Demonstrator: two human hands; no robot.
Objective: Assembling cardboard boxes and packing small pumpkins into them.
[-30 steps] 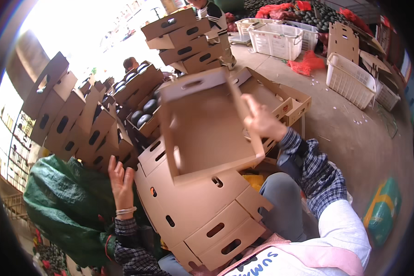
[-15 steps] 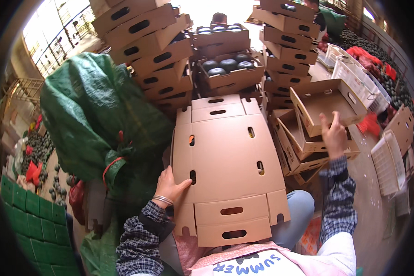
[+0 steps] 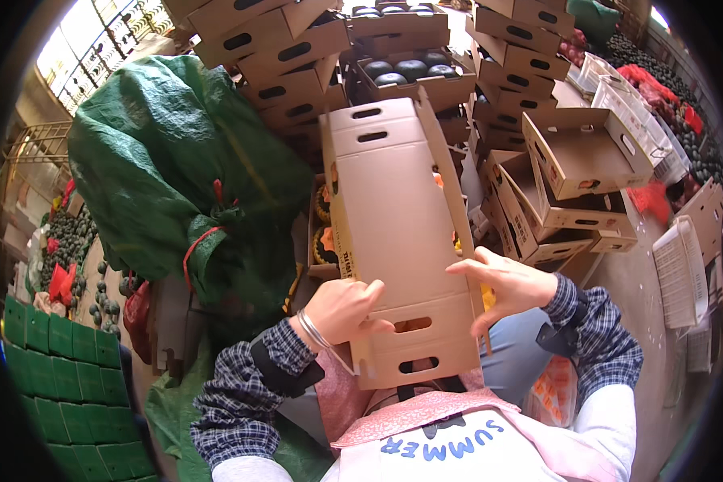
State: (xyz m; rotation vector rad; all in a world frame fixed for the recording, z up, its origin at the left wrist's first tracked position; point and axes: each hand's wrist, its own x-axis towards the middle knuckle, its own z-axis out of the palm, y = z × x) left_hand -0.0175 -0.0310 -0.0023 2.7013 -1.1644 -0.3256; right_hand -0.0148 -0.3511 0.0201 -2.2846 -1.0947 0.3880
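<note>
A partly folded cardboard box [image 3: 398, 217] lies lengthwise over my lap, with both long side panels raised and the slotted end flaps lying toward me and away from me. My left hand [image 3: 341, 313] grips the near part of the left panel, thumb and forefinger reaching over the inside. Across from it, my right hand [image 3: 506, 285] takes hold of the right panel, forefinger over its edge and thumb lower down, spread apart. Under the cardboard, another box holds yellow and dark green produce [image 3: 324, 241] with orange patches, mostly covered.
A large green tarpaulin bundle [image 3: 177, 177] stands close on the left. Empty open cartons [image 3: 586, 153] are piled at the right. Tall carton stacks [image 3: 289, 56] and a carton of dark round squashes [image 3: 410, 72] stand ahead. White crates [image 3: 679, 273] sit farther right.
My right hand has come from the empty carton at the right to the cardboard in front of me. The flat sheet now has its sides folded up, uncovering produce beneath.
</note>
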